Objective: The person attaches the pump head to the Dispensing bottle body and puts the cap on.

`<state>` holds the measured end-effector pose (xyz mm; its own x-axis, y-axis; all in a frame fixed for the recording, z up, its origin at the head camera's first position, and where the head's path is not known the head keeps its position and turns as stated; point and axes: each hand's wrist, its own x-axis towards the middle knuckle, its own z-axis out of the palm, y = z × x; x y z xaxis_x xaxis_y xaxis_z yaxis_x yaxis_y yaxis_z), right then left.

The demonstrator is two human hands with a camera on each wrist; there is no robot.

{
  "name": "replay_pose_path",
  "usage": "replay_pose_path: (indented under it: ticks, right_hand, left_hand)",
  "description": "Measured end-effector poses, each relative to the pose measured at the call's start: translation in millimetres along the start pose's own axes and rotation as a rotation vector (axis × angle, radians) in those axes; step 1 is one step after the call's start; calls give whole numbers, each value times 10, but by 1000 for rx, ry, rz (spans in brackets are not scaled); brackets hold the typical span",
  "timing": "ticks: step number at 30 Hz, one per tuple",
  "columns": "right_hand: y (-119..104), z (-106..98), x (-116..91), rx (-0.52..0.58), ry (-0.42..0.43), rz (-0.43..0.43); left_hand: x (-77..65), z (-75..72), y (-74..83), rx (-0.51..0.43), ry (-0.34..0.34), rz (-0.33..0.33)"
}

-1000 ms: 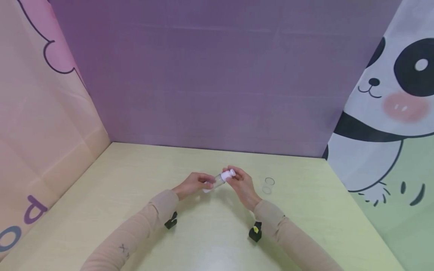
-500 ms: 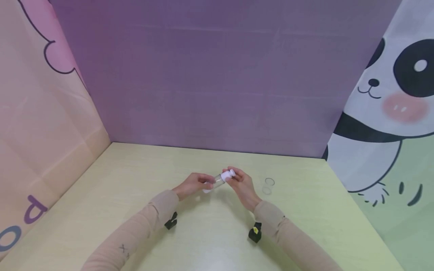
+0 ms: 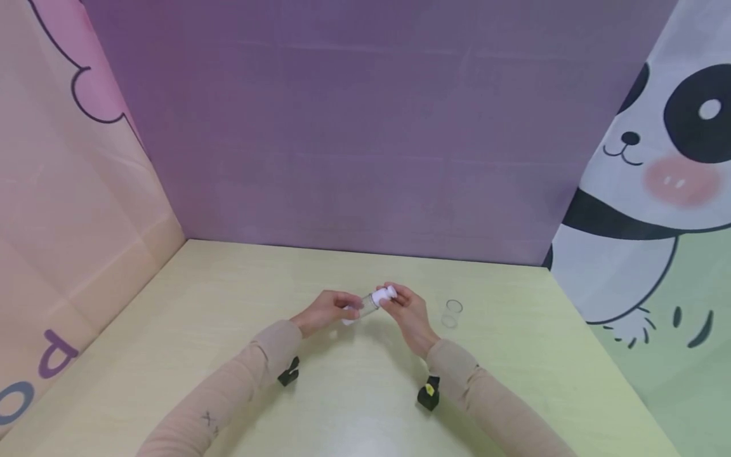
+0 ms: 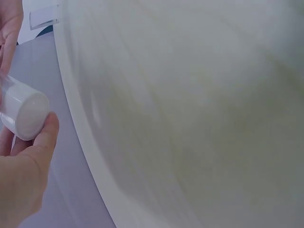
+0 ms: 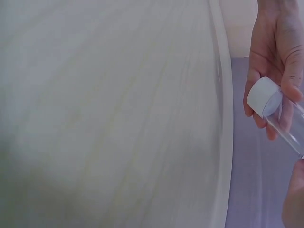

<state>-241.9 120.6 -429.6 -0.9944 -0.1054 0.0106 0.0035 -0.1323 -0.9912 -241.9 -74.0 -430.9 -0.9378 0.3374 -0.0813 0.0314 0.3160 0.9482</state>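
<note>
A small clear bottle (image 3: pixel 368 305) with a white top (image 3: pixel 384 295) and a white base (image 4: pixel 33 115) is held tilted over the table, its top end up and to the right. My left hand (image 3: pixel 327 312) grips the lower end, thumb and fingers around the white base. At the other end, my right hand (image 3: pixel 410 315) pinches the white top between thumb and fingers. In the right wrist view the left hand (image 5: pixel 280 52) holds the base from behind, and the bottle's clear wall shows nothing coloured inside. The right hand (image 5: pixel 294 194) is cut off by the frame there.
To the right of my right hand, a clear cylindrical cover (image 3: pixel 451 313) stands on the pale table (image 3: pixel 514 355). Black wrist mounts (image 3: pixel 289 372) hang below both sleeves. A purple wall (image 3: pixel 365 127) closes off the back, with printed panels at both sides.
My right hand's fingers have shifted very slightly at the bottle's white top. The bottle and left hand stay almost where they were.
</note>
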Motion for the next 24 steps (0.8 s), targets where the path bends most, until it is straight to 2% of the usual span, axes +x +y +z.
replay_pose_path:
  ticks: [4,6,10,13,17,21,24]
  right_hand:
    - [-11,12,-19,-11,11,-8]
    - [-22,22,-32,-13,22,-1]
    - [-39,42,-53,-9,50,1]
    - [-31,55,-56,-6,73,-3]
    - [-11,68,-50,-2,104,0]
    - [1,77,-49,4,121,5]
    - [7,81,-50,5,126,6]
  left_hand:
    - [-16,6,22,-4,7,1]
    - [-64,7,93,0,10,1]
    - [-55,21,103,8,40,-6]
    - [-9,34,35,8,58,7]
    - [-18,43,34,6,62,14]
    - [-6,63,39,-16,91,-33]
    - [10,78,35,-19,109,-44]
